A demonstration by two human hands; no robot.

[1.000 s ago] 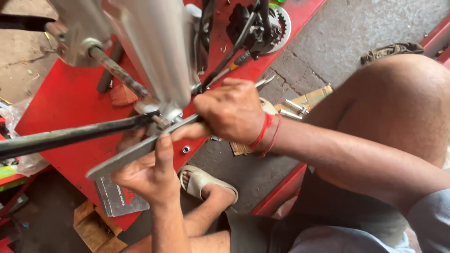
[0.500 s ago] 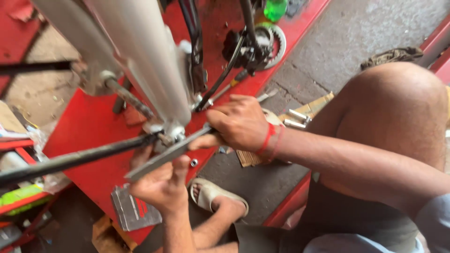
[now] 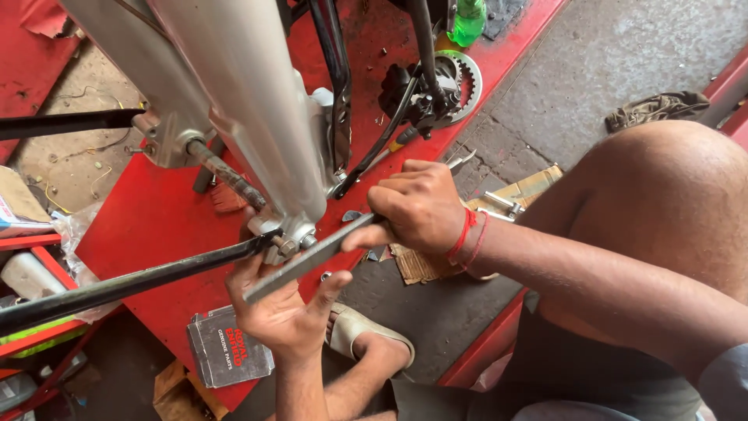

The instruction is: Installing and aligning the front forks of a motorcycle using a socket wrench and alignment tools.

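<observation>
The right hand (image 3: 417, 204) is clenched around one end of a flat grey metal bar (image 3: 312, 257), which runs from its fist toward 8 o'clock and passes just under the nuts at the bottom of the silver fork leg (image 3: 249, 117). The left hand (image 3: 279, 312) is below, palm up; its thumb and fingers are half closed around the lower end of the bar and press it from under, touching the black rod (image 3: 117, 284) that goes away toward 9 o'clock.

The bar seems to lie against the nut (image 3: 308, 240) at the leg's foot, but I cannot tell if the nut is already loosened or tightened; it sits in its place, so I judge the work on it is in the middle, not finished.

At 1 o'clock from the hands a toothed sprocket (image 3: 460, 78) lies on the red platform (image 3: 148, 218), and at 6 o'clock is a grey booklet (image 3: 226, 355) beside a foot in a pale sandal (image 3: 362, 331).
</observation>
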